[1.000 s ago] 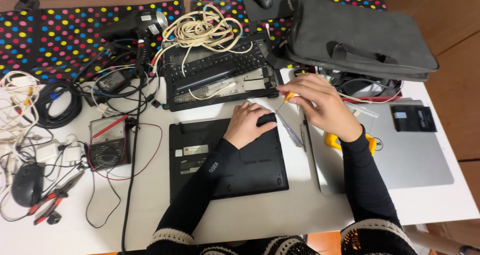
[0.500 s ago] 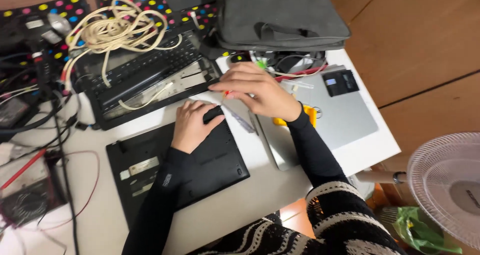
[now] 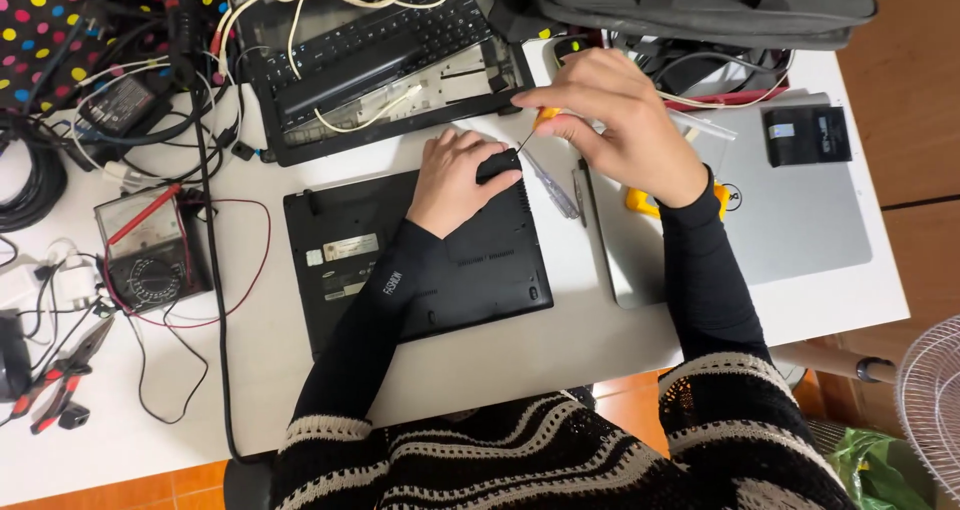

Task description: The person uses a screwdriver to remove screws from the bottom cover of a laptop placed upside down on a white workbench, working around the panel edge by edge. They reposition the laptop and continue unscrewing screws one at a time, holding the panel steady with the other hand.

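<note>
Holding a small orange-handled screwdriver (image 3: 541, 122) pinched in your right hand (image 3: 615, 120), you're aiming its thin tip down at the top right corner of the black laptop (image 3: 420, 260), which is lying upside down in the middle of the white worktop (image 3: 560, 350). Your left hand (image 3: 458, 175) is resting flat on that same corner, fingers spread and gripping nothing. Just behind it sits a stripped keyboard shell (image 3: 380, 60), a silver laptop (image 3: 790, 220) lies to your right, and a meter (image 3: 150, 252) is off to the left.
</note>
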